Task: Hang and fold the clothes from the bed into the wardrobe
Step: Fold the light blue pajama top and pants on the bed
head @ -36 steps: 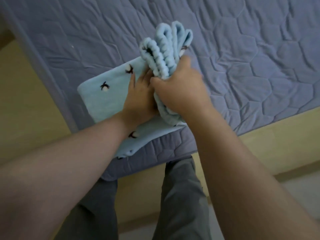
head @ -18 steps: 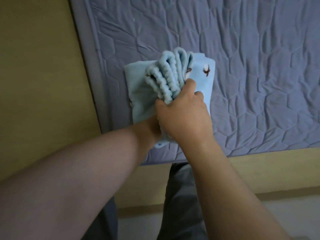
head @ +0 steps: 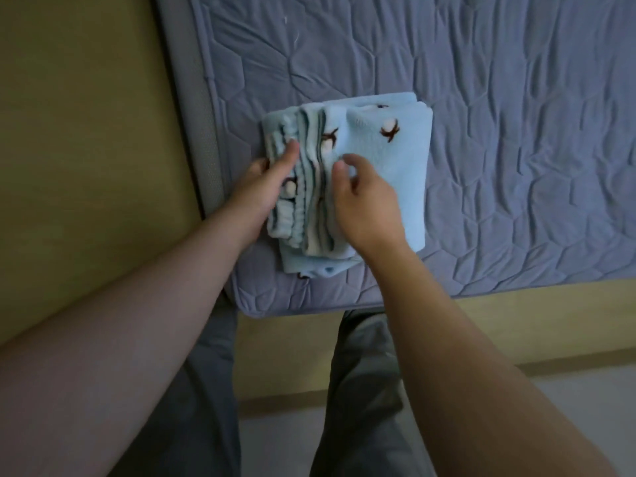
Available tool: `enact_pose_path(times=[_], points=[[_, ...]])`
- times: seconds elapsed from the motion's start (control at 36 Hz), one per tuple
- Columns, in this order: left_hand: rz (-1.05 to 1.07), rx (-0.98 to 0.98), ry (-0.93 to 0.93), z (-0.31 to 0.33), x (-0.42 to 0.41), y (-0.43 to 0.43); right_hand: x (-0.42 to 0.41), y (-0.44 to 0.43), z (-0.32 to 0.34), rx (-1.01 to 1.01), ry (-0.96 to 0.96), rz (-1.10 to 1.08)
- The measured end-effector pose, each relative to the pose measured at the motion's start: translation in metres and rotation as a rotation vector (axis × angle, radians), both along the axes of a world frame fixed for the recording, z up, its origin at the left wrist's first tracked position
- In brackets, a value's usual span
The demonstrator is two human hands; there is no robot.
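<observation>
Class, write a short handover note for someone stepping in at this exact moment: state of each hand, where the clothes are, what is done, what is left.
Left hand: grips the left edge of the folded light blue garment, thumb on top.
Right hand: rests on top of the garment, fingers loosely curled; whether it pinches a fold is unclear.
Garment: lies folded flat near the corner of the mattress.
Done: this piece is folded.
Left: carry it to the wardrobe, which is not in view. No other clothes are in view.
</observation>
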State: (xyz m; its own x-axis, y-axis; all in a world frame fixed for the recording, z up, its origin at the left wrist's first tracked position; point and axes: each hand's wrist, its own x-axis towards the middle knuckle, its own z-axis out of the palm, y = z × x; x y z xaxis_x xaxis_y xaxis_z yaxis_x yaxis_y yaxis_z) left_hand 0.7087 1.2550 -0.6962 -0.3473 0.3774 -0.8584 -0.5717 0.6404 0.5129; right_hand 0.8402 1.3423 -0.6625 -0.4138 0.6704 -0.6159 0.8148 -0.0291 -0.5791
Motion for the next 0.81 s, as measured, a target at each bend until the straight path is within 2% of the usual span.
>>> enact_pose_path(times=[0.06, 0.14, 0.25, 0.39, 0.44, 0.53, 0.61, 0.67, 0.72, 0.81], points=[[-0.097, -0.040, 0.156, -0.002, 0.008, 0.005, 0.008, 0.010, -0.004, 0.143, 0.014, -0.101], [-0.084, -0.042, 0.191, -0.008, 0.018, 0.011, 0.017, 0.023, -0.012, 0.323, -0.003, -0.107], [-0.045, -0.089, 0.251, -0.010, 0.024, 0.013, 0.015, 0.029, -0.025, 0.258, -0.009, 0.048], [0.184, 0.060, -0.080, -0.008, 0.026, 0.009, 0.004, 0.012, -0.035, 0.182, 0.033, 0.195], [0.163, 0.086, -0.084, -0.008, 0.027, 0.009, 0.003, 0.009, -0.039, 0.083, 0.076, 0.128], [0.121, 0.011, 0.040, -0.010, 0.031, 0.011, 0.005, 0.012, -0.043, -0.151, 0.095, 0.013], [0.069, -0.059, 0.158, -0.017, 0.038, 0.014, 0.013, 0.020, -0.042, -0.489, 0.186, -0.240], [0.035, -0.123, 0.219, -0.022, 0.038, 0.019, 0.020, 0.026, -0.038, -0.599, 0.240, -0.383], [0.024, -0.225, 0.272, -0.027, 0.037, 0.027, 0.028, 0.022, -0.032, -0.548, 0.238, -0.462], [-0.090, -0.430, 0.424, -0.022, 0.039, 0.041, 0.043, -0.001, -0.025, -0.218, 0.026, -0.505]])
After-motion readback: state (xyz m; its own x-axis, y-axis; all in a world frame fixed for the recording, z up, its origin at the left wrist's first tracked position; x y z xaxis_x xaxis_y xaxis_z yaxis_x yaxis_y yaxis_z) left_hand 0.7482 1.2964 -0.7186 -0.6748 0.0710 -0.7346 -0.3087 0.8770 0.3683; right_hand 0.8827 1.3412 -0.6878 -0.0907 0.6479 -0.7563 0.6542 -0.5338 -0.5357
